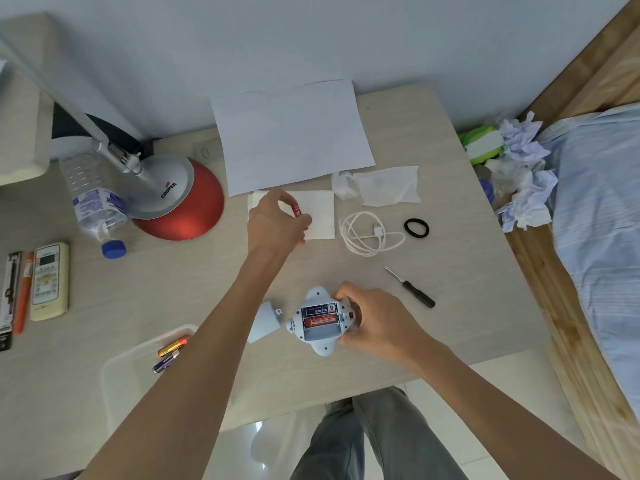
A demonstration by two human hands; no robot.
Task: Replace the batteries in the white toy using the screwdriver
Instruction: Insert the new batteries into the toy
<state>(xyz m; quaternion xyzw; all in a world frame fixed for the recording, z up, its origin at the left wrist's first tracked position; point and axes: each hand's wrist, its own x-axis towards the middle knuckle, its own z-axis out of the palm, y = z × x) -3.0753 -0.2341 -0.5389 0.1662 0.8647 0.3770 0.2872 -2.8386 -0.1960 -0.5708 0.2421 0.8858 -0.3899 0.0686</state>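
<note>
Right hand (372,318) grips toy (320,322), partly hiding it; left hand (273,220) pinches red battery (296,209).

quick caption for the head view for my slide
Left hand lifts a red battery while right hand steadies the open white toy.

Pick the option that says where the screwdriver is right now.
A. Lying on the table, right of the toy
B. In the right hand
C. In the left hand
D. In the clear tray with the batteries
A: the screwdriver lies free on the table, right of the toy; the left hand pinches a red battery and the right hand steadies the toy.
</note>
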